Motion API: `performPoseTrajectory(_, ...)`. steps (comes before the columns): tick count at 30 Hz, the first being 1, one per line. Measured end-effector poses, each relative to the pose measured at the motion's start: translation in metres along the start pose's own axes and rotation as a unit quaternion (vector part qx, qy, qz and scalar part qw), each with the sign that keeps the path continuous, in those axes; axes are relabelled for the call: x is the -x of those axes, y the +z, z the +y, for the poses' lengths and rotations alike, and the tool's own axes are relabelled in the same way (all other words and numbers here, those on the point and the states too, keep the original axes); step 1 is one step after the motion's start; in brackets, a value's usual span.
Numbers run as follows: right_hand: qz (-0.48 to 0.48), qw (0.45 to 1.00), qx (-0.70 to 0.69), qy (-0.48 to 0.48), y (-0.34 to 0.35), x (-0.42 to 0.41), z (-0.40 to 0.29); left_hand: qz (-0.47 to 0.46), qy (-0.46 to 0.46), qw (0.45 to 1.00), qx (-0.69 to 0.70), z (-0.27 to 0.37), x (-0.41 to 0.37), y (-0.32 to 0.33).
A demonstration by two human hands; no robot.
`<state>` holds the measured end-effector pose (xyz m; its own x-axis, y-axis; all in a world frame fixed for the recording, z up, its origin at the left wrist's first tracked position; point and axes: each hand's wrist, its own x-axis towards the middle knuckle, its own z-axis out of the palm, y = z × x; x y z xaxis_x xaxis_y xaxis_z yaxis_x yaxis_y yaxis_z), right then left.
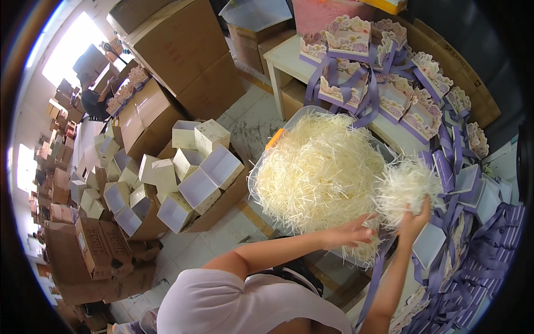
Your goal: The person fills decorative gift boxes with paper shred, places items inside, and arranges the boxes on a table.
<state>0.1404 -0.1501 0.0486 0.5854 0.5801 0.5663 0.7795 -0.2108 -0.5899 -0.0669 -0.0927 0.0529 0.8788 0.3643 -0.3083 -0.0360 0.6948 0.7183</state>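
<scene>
A clump of cream shredded paper filler (pixel 409 188) is in my right hand (pixel 413 217), its edges blurred. My left hand (pixel 353 234) hovers just left of that clump with fingers apart, over the near edge of a large heap of the same shredded paper (pixel 317 175). The heap fills a clear plastic tub (pixel 306 109) with an orange handle clip (pixel 274 139) and rises above its rim. Close to my right hand lies a pale open box piece (pixel 429 245) among purple ribbons (pixel 442 221).
Flower-edged trays with ribbons (pixel 348 39) crowd the white table (pixel 288 54) beyond the tub. Purple boxes (pixel 443 169) pile up at right. Left, a carton (pixel 221 217) holds several open boxes (pixel 200 190). Large cartons (pixel 179 46) stand behind; another person (pixel 94 100) works far left.
</scene>
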Motion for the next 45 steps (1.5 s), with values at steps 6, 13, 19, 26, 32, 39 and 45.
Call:
performPoseTrajectory(6,-0.211,0.971,-0.104,0.028,0.011,0.071,-0.044,-0.015,-0.007,0.968,0.250,-0.013,-0.063,-0.018)
performPoseTrajectory(13,-0.274,0.937,-0.158,0.148,-0.021,0.077,-0.031,0.091,0.033,0.992,-0.086,-0.047,-0.091,-0.035)
performPoseTrajectory(19,-0.028,0.950,-0.258,0.171,-0.021,0.087,-0.027,-0.109,0.081,0.949,-0.284,-0.093,-0.102,-0.083)
performPoseTrajectory(26,-0.135,0.828,-0.410,0.359,-0.014,0.119,-0.003,-0.038,0.174,0.703,-0.688,-0.042,-0.082,-0.043)
performPoseTrajectory(32,0.120,0.680,-0.554,0.465,-0.033,0.121,-0.003,0.009,0.128,0.966,-0.226,0.009,-0.074,-0.014)
performPoseTrajectory(39,0.144,0.868,-0.353,0.319,-0.058,0.137,-0.013,-0.158,-0.027,0.932,-0.325,-0.055,-0.063,0.055)
performPoseTrajectory(45,0.326,0.887,-0.093,0.315,-0.177,0.233,-0.034,-0.323,-0.014,0.854,-0.408,-0.136,-0.029,0.158)
